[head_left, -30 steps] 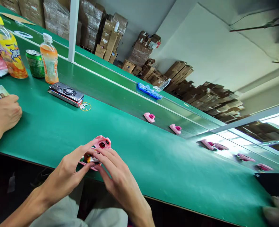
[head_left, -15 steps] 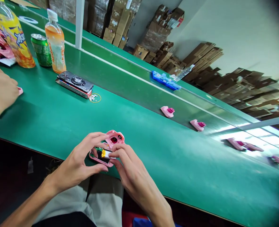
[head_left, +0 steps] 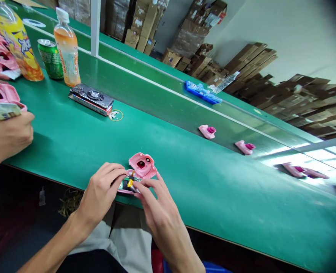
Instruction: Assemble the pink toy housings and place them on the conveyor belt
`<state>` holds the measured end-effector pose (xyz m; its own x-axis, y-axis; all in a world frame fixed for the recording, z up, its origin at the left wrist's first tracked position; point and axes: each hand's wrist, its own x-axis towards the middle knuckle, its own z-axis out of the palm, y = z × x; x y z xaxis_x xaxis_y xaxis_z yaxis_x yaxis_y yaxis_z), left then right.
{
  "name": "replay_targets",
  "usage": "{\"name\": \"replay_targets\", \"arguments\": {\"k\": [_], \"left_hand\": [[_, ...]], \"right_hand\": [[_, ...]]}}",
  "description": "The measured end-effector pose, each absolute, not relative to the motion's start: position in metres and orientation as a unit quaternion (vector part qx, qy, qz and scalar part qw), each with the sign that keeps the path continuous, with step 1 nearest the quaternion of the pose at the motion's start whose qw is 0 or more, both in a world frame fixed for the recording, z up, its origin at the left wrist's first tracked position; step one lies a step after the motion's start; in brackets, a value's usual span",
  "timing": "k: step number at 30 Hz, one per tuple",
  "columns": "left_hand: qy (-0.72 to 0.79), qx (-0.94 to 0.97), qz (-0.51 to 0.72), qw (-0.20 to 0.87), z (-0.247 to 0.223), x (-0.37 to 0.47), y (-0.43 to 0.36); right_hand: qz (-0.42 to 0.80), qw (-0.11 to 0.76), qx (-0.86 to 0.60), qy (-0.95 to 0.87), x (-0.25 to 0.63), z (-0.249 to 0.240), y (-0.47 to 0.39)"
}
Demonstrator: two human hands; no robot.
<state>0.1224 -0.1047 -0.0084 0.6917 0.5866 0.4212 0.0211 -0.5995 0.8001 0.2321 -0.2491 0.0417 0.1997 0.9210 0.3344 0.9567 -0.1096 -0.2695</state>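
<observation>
An opened pink case lies at the front edge of the green table (head_left: 202, 178). One shell (head_left: 143, 165) rests beyond the other half, its inside facing up. Green and black parts with a yellow-taped piece (head_left: 130, 182) show in the nearer half. My left hand (head_left: 101, 189) grips the left side of this half, fingers bent and close together. From the right, my right hand (head_left: 153, 201) pinches at the right end of the parts beside the yellow tape. Its fingertips partly cover what they hold.
At the left, a person's hand (head_left: 11, 132) holds another pink case. Bottles (head_left: 68, 53), a green can (head_left: 50, 58) and a phone on a box (head_left: 91, 98) stand behind. Pink cameras (head_left: 207, 131) and a blue tray (head_left: 203, 93) lie farther right.
My left hand's spread fingers have drawn together at the case. The yellow-taped piece is now more upright and the far shell shows more. The other person's hand has brought a pink case into view.
</observation>
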Motion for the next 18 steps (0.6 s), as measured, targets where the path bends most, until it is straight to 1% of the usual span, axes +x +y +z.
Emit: {"name": "replay_targets", "arguments": {"k": [4,10,15,18], "left_hand": [[0.2,0.827,0.339,0.402,-0.01,0.122,-0.105],[0.187,0.845,0.321,0.384,-0.009,0.12,-0.104],[0.099,0.9,0.228,0.358,-0.01,0.109,-0.1],[0.076,0.92,0.198,0.33,-0.012,0.104,-0.097]], "right_hand": [[-0.06,0.188,-0.738,-0.645,0.233,0.031,-0.248],[-0.074,0.2,-0.721,-0.66,0.237,0.027,-0.241],[-0.054,0.18,-0.742,-0.643,0.236,0.03,-0.244],[-0.085,0.176,-0.758,-0.622,0.235,0.024,-0.246]]}}
